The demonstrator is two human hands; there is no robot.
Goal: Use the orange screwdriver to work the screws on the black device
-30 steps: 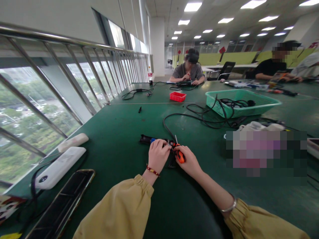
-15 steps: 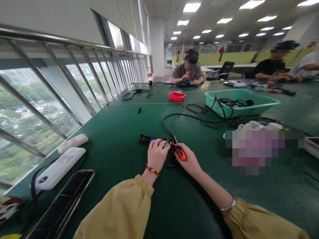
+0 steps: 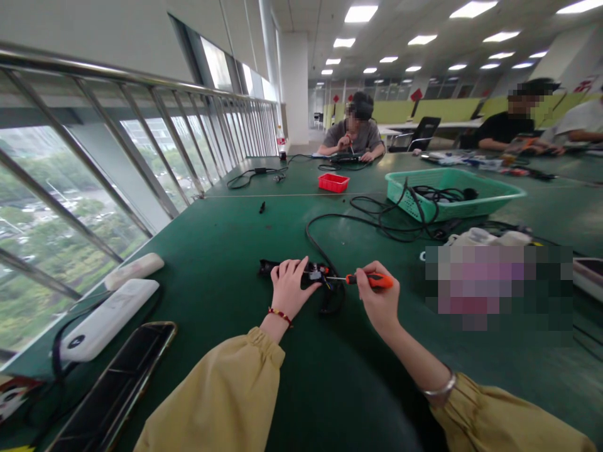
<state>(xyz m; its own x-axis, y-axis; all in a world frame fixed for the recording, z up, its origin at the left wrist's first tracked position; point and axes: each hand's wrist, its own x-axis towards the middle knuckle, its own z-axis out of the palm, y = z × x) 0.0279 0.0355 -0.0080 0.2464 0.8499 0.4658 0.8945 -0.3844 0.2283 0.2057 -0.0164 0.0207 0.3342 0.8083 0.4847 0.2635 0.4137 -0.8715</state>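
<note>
My left hand (image 3: 289,290) lies over a black corded device (image 3: 267,268), fingers across its top and thumb along the near side, holding it down on the green table. The device's casing is open at the right end, where small inner parts and bits of wire show. In my right hand (image 3: 382,306) is a screwdriver (image 3: 384,281) with an orange and black handle, gripped between thumb and fingers. Its shaft points left, and the tip reaches the device's open end. A dark curved piece (image 3: 331,304) lies just below that end, partly in shadow.
A black cord (image 3: 325,217) runs from the device toward a green basket (image 3: 494,207) of cables. A red tray (image 3: 333,182) sits farther back. Left are a phone (image 3: 115,383), a white power bank-like object (image 3: 110,320) and a railing. Co-workers sit across the table (image 3: 226,245).
My right hand has moved right and turned the screwdriver from upright against the palm to nearly level, tip at the device. The left hand has shifted slightly left, its fingers spread more.
</note>
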